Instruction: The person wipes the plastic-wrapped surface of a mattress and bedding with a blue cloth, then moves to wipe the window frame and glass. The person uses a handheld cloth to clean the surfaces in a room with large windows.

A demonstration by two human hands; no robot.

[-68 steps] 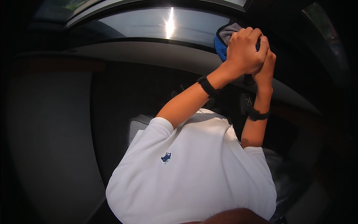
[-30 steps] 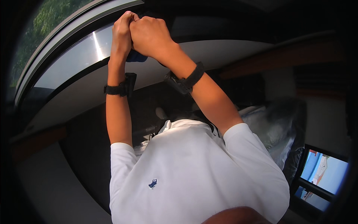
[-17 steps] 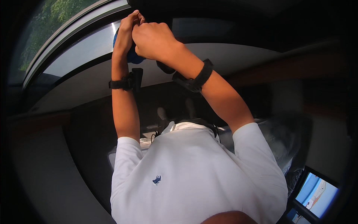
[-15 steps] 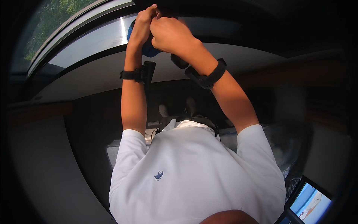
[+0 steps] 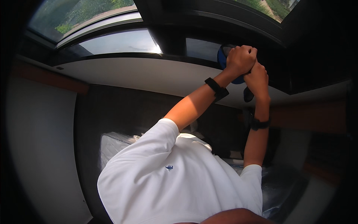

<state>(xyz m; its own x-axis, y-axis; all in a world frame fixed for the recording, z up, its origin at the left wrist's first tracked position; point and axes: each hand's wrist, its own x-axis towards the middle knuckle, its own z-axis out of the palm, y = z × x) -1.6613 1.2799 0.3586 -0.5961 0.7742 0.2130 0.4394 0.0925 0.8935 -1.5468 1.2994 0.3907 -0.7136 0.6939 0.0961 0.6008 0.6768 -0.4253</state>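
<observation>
My left hand point(image 5: 241, 59) and my right hand point(image 5: 257, 79) are together at the upper right, in front of the dark window ledge. Both hands are closed, with fingers curled. Beneath them is a blue-and-black object point(image 5: 222, 60) with a rounded outline; my hands cover most of it, so its kind cannot be told. A dark rounded piece point(image 5: 248, 95) hangs just below my right hand. Each wrist wears a black strap with a small dark block, the left strap point(image 5: 214, 86) and the right strap point(image 5: 260, 123).
Window glass point(image 5: 100, 15) with greenery outside lies at the upper left, above a dark frame and sill. A pale wall point(image 5: 149, 72) runs below it over a dark floor point(image 5: 108, 100). Behind me stands a plastic-wrapped mattress point(image 5: 113, 147). A white panel point(image 5: 41, 142) fills the left side.
Both hands have moved to the right along the window with the blue-and-black object, while the view has also shifted. My left hand now sits above the right one.
</observation>
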